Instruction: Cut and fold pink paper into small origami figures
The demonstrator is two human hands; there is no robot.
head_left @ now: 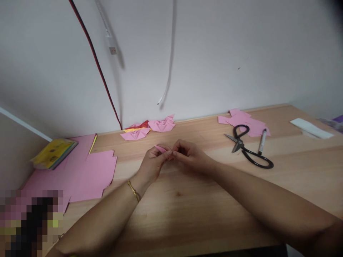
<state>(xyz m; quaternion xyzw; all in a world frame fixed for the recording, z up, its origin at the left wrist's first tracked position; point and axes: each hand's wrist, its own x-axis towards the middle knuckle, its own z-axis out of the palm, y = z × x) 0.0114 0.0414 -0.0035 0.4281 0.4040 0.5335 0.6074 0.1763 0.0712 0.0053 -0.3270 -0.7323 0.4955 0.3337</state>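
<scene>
A small piece of folded pink paper [160, 148] is pinched between my two hands above the middle of the table. My left hand [155, 159], with a gold bracelet [133, 191] at its wrist, grips the paper with thumb and fingers closed. Thumb and forefinger of my right hand [191, 156] are pressed together at the paper's right end; most of the paper is hidden by the fingers. Beyond my hands, against the wall, lie folded pink paper shapes [162, 125], with a red and yellow one [137, 127] among them.
Black-handled scissors [239, 142] and a marker pen [263, 142] lie right, by pink paper pieces [248, 121]. A white strip [311, 128] is farther right. Large pink sheets [91, 173], a yellow pack [55, 153] and a yellow pencil [93, 143] lie left. A white cable [169, 67] hangs along the wall.
</scene>
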